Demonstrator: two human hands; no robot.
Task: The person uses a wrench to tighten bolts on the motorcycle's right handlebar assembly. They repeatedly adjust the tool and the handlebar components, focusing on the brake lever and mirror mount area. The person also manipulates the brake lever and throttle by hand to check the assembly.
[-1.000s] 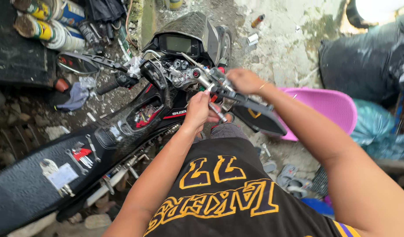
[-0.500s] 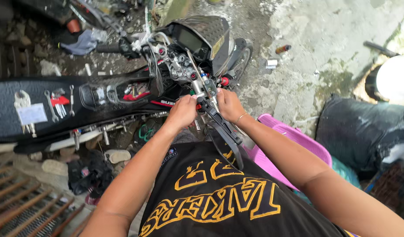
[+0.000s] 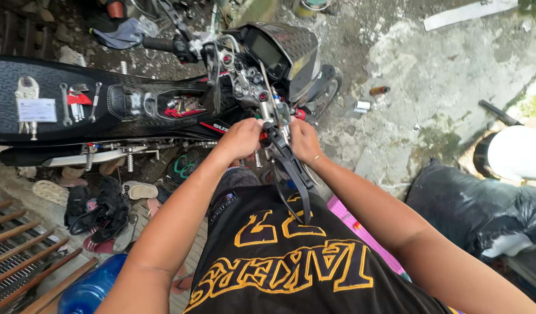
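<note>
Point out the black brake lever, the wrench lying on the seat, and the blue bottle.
black brake lever (image 3: pixel 291 166), head view, middle of the blade.
wrench (image 3: pixel 64 104), head view, on its shaft.
blue bottle (image 3: pixel 90 289), head view, on its rounded side.

A: Where is the camera mounted?

B: On the person's head, single view, aimed steeply down past the chest and both forearms.

A: Working distance?

B: Close. The left hand (image 3: pixel 240 138) and right hand (image 3: pixel 304 139) sit near frame centre at the motorcycle handlebar (image 3: pixel 163 44); the ground (image 3: pixel 431 87) fills the upper right.

A: Any shared coverage?

B: None; one view only.
</note>
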